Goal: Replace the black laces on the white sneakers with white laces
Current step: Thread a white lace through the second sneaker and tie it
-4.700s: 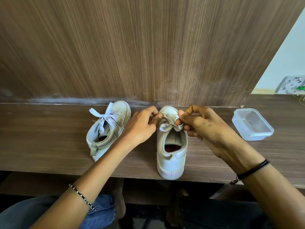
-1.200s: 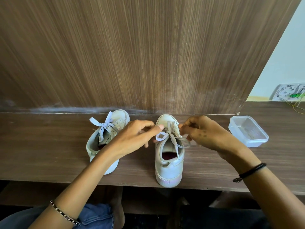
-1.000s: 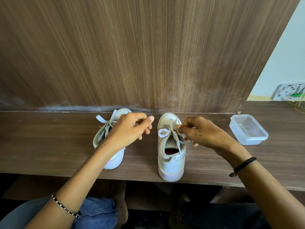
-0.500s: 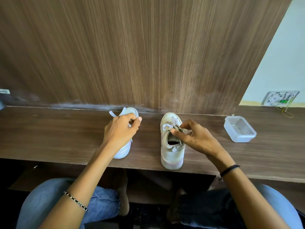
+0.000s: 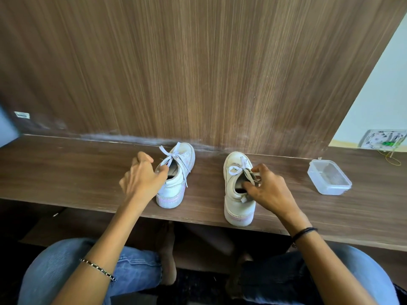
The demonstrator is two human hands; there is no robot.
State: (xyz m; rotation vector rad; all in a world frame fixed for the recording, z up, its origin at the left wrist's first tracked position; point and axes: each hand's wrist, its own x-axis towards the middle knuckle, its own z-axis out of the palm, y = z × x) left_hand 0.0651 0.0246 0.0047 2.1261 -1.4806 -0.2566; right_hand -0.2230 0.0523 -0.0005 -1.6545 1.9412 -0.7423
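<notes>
Two white sneakers stand on the wooden desk (image 5: 66,172), heels toward me, both laced in white. The left sneaker (image 5: 176,188) has a tied white bow (image 5: 174,158) over its tongue. My left hand (image 5: 141,179) grips its left collar, thumb at the opening. The right sneaker (image 5: 236,205) sits near the desk's front edge, also with a white bow (image 5: 239,167). My right hand (image 5: 268,190) holds its right side, fingertips inside the opening and a lace end lying across the fingers. No black laces are in view.
A clear plastic container (image 5: 329,180) sits on the desk to the right of the shoes. A wood panel wall (image 5: 198,73) rises just behind the toes. A wall socket plate (image 5: 383,138) with wires is at far right. My knees are under the desk.
Both hands left the right sneaker's bow. My left hand moved to the left sneaker and turned it heel toward me; my right hand dropped to the right sneaker's opening.
</notes>
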